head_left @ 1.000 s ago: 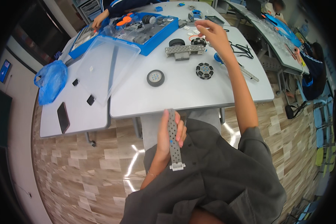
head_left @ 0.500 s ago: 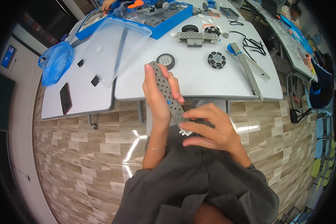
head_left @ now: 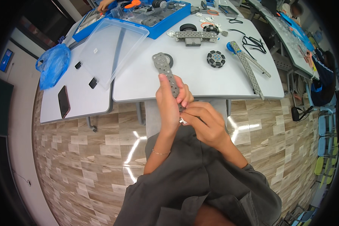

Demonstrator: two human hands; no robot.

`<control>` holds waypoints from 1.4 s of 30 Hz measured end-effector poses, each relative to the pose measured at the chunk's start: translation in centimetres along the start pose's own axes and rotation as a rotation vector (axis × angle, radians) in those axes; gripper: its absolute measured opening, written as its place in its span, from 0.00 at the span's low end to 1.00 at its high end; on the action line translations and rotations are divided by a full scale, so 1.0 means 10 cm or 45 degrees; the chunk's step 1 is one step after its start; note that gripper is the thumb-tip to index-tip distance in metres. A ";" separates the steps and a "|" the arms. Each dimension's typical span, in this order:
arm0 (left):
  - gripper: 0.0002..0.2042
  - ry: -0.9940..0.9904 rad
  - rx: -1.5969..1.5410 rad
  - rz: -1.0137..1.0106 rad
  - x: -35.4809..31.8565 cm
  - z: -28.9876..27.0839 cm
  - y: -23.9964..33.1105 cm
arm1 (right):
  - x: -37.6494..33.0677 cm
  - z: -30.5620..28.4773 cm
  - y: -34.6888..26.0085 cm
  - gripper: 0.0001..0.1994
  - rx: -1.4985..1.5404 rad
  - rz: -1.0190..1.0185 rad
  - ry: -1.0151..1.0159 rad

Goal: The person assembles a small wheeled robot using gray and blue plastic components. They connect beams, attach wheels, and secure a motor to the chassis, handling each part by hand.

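My left hand is closed around a grey perforated beam, whose rounded far end sticks up past my fingers. The beam tilts away from me over the table's front edge. At its near end a small white connector shows between my hands. The fingers of my right hand pinch that near end beside the connector, and they hide most of it. Behind the beam, a grey-hubbed wheel lies partly covered on the table.
On the white table lie an omni wheel, a beam assembly with wheels, joined beams and black cables. A clear lid leans by the blue parts bin. A phone and blue bag lie left.
My left hand has slid down the beam toward its near end, exposing more of the far end. The right fingers have closed in from a spread grip to a tight pinch.
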State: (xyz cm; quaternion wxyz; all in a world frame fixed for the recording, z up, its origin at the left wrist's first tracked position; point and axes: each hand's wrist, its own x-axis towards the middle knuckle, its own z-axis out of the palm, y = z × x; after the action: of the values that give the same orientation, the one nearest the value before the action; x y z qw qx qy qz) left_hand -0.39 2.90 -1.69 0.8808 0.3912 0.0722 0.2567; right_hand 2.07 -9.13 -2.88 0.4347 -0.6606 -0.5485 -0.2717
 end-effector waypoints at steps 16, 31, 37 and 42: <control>0.25 -0.072 -0.276 -0.069 0.13 -0.29 0.04 | 0.14 -0.36 0.48 0.18 1.500 1.387 0.085; 0.30 -0.154 -0.109 -0.154 0.07 -0.20 -0.05 | 1.31 0.48 2.69 0.16 -0.552 0.612 -0.197; 0.28 -0.098 -0.037 -0.139 0.07 -0.20 -0.04 | 1.24 0.45 2.48 0.18 -0.568 0.577 0.069; 0.22 -0.089 -0.195 -0.101 0.08 -0.20 -0.02 | 1.03 0.07 1.65 0.15 0.101 0.601 0.017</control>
State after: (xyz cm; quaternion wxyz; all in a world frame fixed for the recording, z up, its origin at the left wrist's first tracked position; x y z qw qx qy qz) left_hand -0.25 4.46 -3.16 0.9197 0.3281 0.0371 0.2126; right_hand 20.41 -3.87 0.83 0.5152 -0.7512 -0.3861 -0.1452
